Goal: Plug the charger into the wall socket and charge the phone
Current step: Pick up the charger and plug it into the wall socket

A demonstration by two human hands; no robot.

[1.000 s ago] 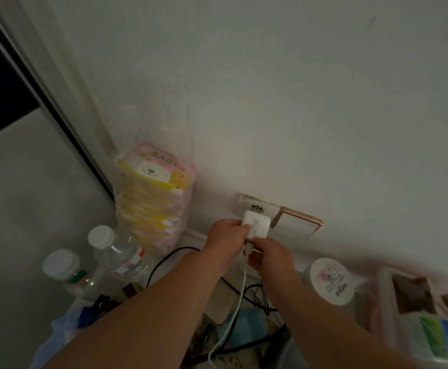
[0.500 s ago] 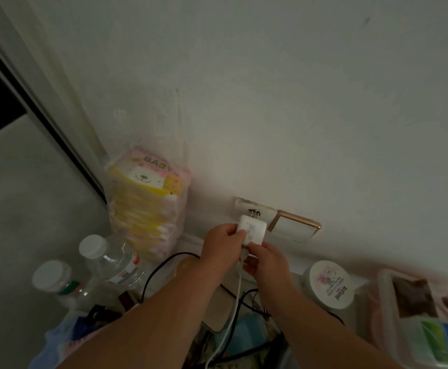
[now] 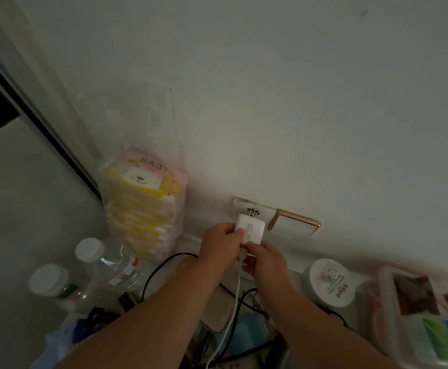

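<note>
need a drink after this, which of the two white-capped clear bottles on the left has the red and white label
The clear plastic bottle nearer the stack of baby tissue packs wears the red and white label. The other white-capped bottle, further left, shows a green band.

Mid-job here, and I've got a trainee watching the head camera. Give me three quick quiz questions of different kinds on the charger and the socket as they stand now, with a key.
1. True or false: the charger is fully seated in the wall socket.
2. Which hand grips the charger's body from its left side? A) left hand B) right hand C) neither
3. Fill in: the white cable hangs down from the charger between the two ____.

Key:
1. False. The metal prongs still show between the charger and the socket.
2. A. The right hand pinches the charger's lower end, where the cable leaves it.
3. Forearms.
</note>
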